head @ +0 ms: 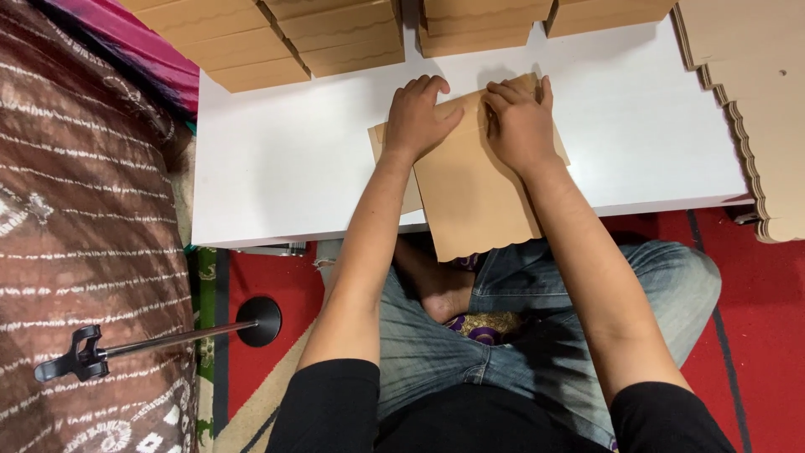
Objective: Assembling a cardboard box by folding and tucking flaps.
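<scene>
A patterned brown cloth (84, 210) and a black stand (151, 340) sit at far left, beside a white worktop (285, 168). Folded cardboard boxes (285, 42) line its far edge. At centre, the left hand (417, 117) and right hand (520, 126) press flat, fingers together, on a brown cardboard sheet (474, 197) overhanging the worktop's near edge. Stacked cardboard blanks (755, 101) lie at right.

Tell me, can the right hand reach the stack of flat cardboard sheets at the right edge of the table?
Probably yes. The right hand presses on the brown cardboard sheet, and only bare white table lies between it and the stack of flat cardboard sheets.
</scene>
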